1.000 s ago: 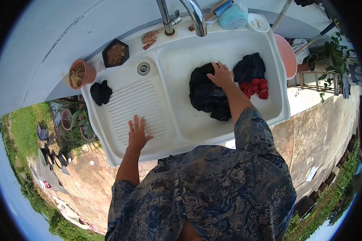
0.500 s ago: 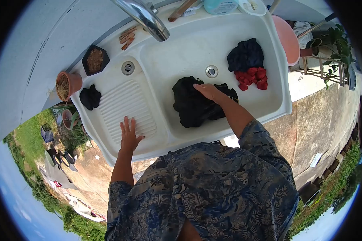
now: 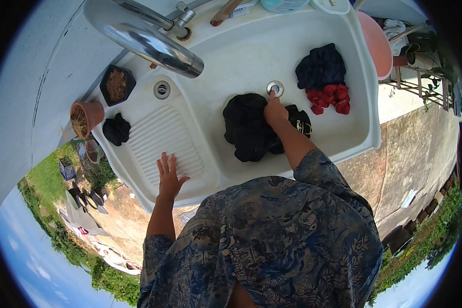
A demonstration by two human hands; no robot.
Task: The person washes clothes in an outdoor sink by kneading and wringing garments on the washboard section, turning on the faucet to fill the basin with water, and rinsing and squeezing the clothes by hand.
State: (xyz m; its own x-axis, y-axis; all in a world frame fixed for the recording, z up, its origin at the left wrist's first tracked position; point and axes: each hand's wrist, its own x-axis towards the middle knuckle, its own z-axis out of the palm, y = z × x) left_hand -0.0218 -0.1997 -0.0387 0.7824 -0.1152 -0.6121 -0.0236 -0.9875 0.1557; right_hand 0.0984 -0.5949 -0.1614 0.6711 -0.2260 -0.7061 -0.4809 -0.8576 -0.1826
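Observation:
My left hand [image 3: 169, 176] lies with spread fingers on the ribbed washboard [image 3: 164, 138] of the white sink. In the deeper basin, my right hand [image 3: 276, 112] reaches past a bunched black garment [image 3: 244, 126]; one finger stretches onto the metal drain [image 3: 274, 89]. Its other fingers look curled and are partly hidden. Part of the black cloth, with pale lettering [image 3: 302, 123], shows right of my wrist. A dark navy cloth [image 3: 321, 66] and a crumpled red cloth [image 3: 329, 98] rest together at the basin's right. A small black cloth [image 3: 116, 129] sits left of the ribs.
A chrome faucet [image 3: 154, 49] arches over the sink. Left of it stand a black hexagonal pot [image 3: 116, 84] and a terracotta pot [image 3: 87, 118]. Along the back rim are a wooden-handled brush [image 3: 225, 13] and a blue container [image 3: 285, 5]. A pink basin [image 3: 376, 46] is beyond the right edge.
My right hand has moved off the top of the black garment, rightward and up to the drain. My left hand stays on the ribs. The view has shifted, bringing more faucet in.

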